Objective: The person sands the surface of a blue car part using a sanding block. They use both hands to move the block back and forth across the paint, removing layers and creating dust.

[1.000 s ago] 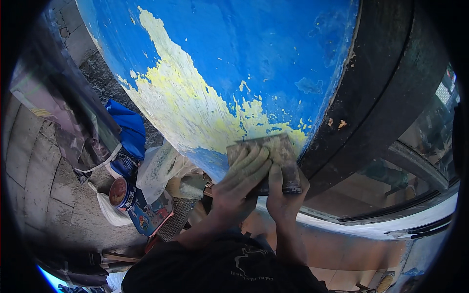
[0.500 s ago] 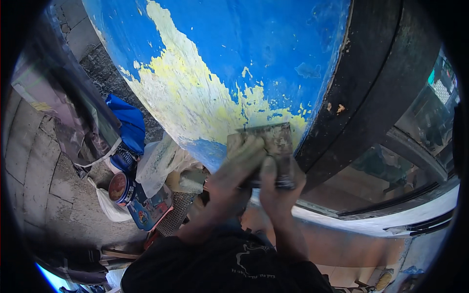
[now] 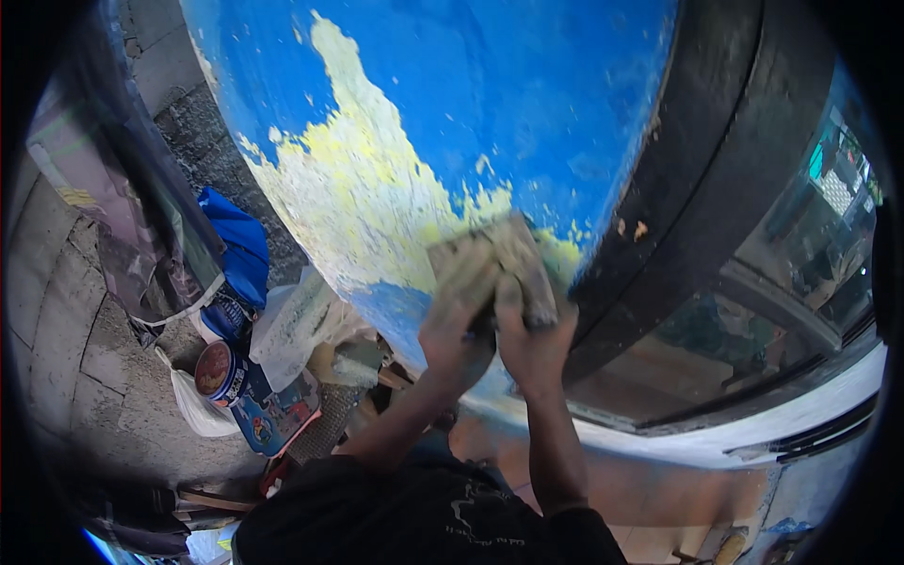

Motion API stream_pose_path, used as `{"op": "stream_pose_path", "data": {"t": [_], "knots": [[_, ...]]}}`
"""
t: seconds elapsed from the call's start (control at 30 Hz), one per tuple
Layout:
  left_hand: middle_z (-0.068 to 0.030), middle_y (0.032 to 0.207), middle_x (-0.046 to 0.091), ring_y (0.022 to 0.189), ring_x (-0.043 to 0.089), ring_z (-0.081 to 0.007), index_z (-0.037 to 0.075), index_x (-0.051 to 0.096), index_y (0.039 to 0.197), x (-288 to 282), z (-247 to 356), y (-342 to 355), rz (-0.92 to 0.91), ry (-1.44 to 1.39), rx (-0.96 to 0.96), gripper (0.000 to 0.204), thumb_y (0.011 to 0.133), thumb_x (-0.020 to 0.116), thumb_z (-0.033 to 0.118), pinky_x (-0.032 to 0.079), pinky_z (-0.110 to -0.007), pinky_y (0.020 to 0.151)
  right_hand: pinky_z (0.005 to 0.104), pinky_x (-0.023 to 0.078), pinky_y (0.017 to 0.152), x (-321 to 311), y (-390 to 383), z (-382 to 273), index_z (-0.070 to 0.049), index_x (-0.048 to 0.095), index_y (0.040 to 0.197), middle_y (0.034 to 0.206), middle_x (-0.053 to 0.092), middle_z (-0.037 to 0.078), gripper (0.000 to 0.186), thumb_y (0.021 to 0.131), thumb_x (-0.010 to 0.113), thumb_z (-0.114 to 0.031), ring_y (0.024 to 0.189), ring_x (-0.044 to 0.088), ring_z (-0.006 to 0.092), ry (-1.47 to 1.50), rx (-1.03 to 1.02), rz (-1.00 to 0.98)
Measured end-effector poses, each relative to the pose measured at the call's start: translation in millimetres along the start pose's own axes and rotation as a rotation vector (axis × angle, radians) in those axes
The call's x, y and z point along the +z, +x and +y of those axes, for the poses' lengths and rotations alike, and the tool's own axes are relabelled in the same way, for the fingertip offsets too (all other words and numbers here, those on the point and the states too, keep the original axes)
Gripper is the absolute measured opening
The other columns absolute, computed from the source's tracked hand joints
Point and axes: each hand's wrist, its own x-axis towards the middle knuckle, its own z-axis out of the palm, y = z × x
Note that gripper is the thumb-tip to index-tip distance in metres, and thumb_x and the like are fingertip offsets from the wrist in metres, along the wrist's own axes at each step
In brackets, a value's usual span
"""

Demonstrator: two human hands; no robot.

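A curved wall point(image 3: 527, 104) painted blue fills the upper middle, with a large patch of flaked paint point(image 3: 363, 179) showing white and yellow. Against the lower part of this patch lies a worn, brownish rectangular sheet of sandpaper point(image 3: 524, 252). My left hand point(image 3: 460, 301) is laid over its left side, fingers pointing up the wall and pressing it. The right hand point(image 3: 535, 341) grips its lower right edge, thumb on the front and the other fingers mostly hidden behind. Both hands are slightly blurred, and the sheet's underside is out of sight.
A dark frame point(image 3: 692, 179) borders the wall on the right, beside a glass pane point(image 3: 687, 348). Down to the left are a round tub point(image 3: 218, 372), a white plastic bag point(image 3: 200, 400), clear plastic sheeting point(image 3: 297, 325) and a blue cloth point(image 3: 234, 247). Grey paving point(image 3: 56, 292) lies beyond.
The sandpaper has moved slightly up and left along the wall and now sits more tilted. Both hands have gone with it, and the whole view has shifted a little.
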Motion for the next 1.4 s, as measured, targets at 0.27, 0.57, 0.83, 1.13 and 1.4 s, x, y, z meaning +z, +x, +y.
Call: {"op": "stream_pose_path", "data": {"t": [0.27,0.57,0.83,1.13,1.4], "knots": [[-0.0165,0.131,0.052,0.119,0.051,-0.0377,0.004,0.055,0.122,-28.6,2.2,37.5,0.077,0.081,-0.077,0.052,0.072,0.065,-0.007,0.041,-0.045,0.099,0.0309,0.05,0.074,27.7,12.5,-29.9,0.007,0.061,0.109,0.092,0.068,0.015,0.027,0.088,0.057,-0.009,0.085,0.064,0.0183,0.091,0.133,-0.047],[-0.0174,0.139,0.044,0.127,0.044,-0.0355,0.004,0.049,0.134,-64.6,3.0,1.8,-0.128,0.115,-0.095,0.06,0.076,0.06,-0.005,0.036,-0.042,0.106,0.0337,0.046,0.085,22.5,-49.4,-5.3,0.003,0.051,0.123,0.092,0.068,0.015,0.036,0.092,0.055,-0.013,0.09,0.066,0.0239,-0.1,-0.145,-0.324],[-0.0189,0.125,0.056,0.117,0.053,-0.0324,0.004,0.058,0.122,-113.6,-60.7,31.2,0.338,0.314,-0.117,0.045,0.079,0.056,-0.009,0.044,-0.042,0.098,0.0339,0.054,0.074,15.0,-60.6,15.4,0.004,0.048,0.124,0.104,0.065,0.018,0.037,0.093,0.054,-0.015,0.096,0.065,0.024,0.1,0.125,-0.157],[-0.0127,0.125,0.053,0.114,0.048,-0.0334,0.007,0.062,0.12,-127.8,-122.1,37.0,0.481,0.15,0.15,0.056,0.065,0.068,-0.003,0.038,-0.042,0.099,0.0377,0.049,0.089,75.7,-41.3,3.2,0.004,0.057,0.109,0.095,0.067,0.017,0.032,0.094,0.057,-0.024,0.092,0.066,0.0236,0.019,-0.117,-0.016],[-0.0083,0.125,0.055,0.113,0.048,-0.0299,0.008,0.064,0.118,-162.2,-148.3,45.1,0.392,0.179,0.182,0.053,0.065,0.066,0.005,0.04,-0.043,0.101,0.0392,0.045,0.095,159.3,-34.1,10.2,0.006,0.038,0.132,0.127,0.051,0.023,0.068,0.091,0.056,-0.045,0.117,0.054,0.03,0.218,0.006,-0.179]]}}
